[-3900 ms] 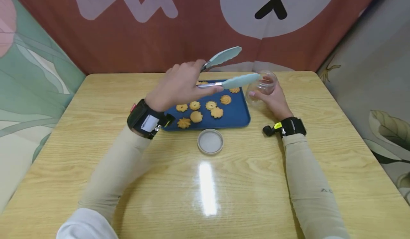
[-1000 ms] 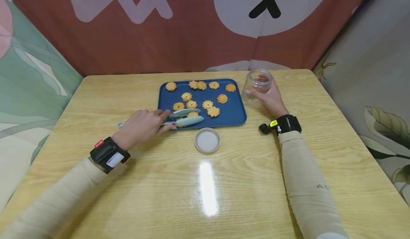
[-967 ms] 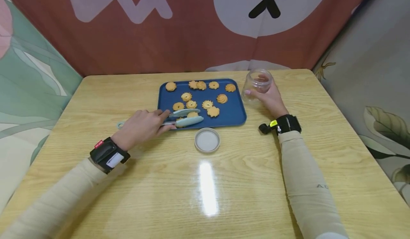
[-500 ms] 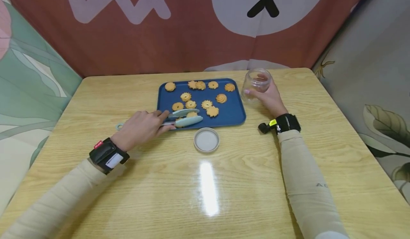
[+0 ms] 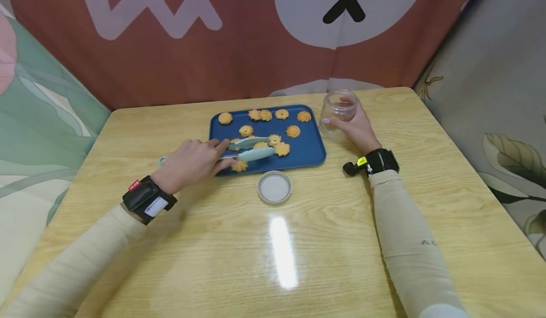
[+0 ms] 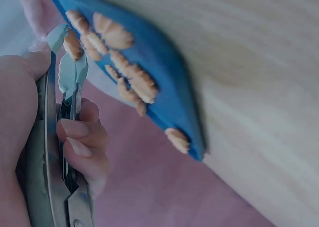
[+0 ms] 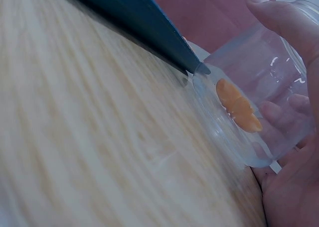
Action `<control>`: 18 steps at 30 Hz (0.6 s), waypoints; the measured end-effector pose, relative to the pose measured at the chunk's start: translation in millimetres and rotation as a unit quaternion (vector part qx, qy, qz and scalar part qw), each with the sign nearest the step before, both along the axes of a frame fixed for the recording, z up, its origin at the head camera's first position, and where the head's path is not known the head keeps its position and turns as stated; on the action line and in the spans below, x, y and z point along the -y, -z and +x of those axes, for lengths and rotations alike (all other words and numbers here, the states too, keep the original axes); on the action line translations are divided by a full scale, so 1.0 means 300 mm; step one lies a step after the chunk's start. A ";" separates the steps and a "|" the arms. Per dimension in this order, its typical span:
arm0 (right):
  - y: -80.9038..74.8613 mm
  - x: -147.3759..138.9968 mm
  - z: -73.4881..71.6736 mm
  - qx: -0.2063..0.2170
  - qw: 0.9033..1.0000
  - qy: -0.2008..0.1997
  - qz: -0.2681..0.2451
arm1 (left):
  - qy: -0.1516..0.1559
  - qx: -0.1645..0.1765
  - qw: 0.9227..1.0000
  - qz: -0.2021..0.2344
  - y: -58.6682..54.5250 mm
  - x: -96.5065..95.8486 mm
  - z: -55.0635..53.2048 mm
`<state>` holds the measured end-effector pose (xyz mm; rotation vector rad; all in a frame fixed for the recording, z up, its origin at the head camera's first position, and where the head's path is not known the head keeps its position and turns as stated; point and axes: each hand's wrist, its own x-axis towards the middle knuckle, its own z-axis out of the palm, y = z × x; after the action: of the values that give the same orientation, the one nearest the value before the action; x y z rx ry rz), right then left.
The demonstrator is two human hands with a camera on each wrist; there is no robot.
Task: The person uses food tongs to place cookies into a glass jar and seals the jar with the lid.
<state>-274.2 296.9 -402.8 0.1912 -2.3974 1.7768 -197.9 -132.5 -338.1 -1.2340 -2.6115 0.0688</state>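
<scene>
My left hand [image 5: 192,164] grips a pair of tongs [image 5: 257,154] with pale blue scalloped tips, over the front left of the blue tray [image 5: 309,159]. Between the tips, the left wrist view shows a cookie [image 6: 73,44]. My right hand [image 5: 360,128] holds a clear jar [image 5: 337,114], mouth up, beside the tray's right edge. Inside the jar, low down, the right wrist view shows orange-brown cookie [image 7: 238,106]. Several other cookies lie across the tray, among them a swirled one [image 5: 293,131]. The tongs partly cover some of them.
A round, shallow lid [image 5: 274,187] lies on the wooden table [image 5: 222,261] just in front of the tray. A reddish-brown printed cloth [image 5: 239,67] hangs behind the table's far edge.
Seconds ago the left hand held the tongs spread near the jar; it then came down to the tray. Now the tongs have shifted slightly up and away, uncovering a front-left cookie. The right hand stays on the jar.
</scene>
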 end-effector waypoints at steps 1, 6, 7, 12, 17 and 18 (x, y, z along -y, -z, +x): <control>0.010 -0.005 -0.008 -0.001 1.000 0.001 0.001 | 0.003 -0.005 1.000 0.000 -0.008 -0.004 -0.004; 0.034 -0.012 -0.026 -0.012 1.000 0.004 -0.007 | 0.008 -0.023 1.000 0.004 -0.047 -0.033 -0.017; 0.034 -0.010 -0.024 -0.013 1.000 0.004 -0.009 | 0.007 -0.023 1.000 0.005 -0.053 -0.040 -0.020; 0.017 0.001 0.003 -0.002 1.000 0.001 -0.011 | 0.000 -0.022 1.000 0.006 -0.073 -0.073 -0.031; -0.031 0.024 0.041 -0.008 1.000 -0.007 -0.005 | -0.001 -0.021 1.000 0.019 -0.093 -0.104 -0.053; -0.034 0.026 0.044 -0.010 1.000 -0.008 -0.007 | -0.001 -0.022 1.000 0.021 -0.096 -0.110 -0.058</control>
<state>-261.0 289.1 -392.5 0.2268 -2.3771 1.7891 -215.3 -99.5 -309.3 -1.2018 -2.5628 0.0405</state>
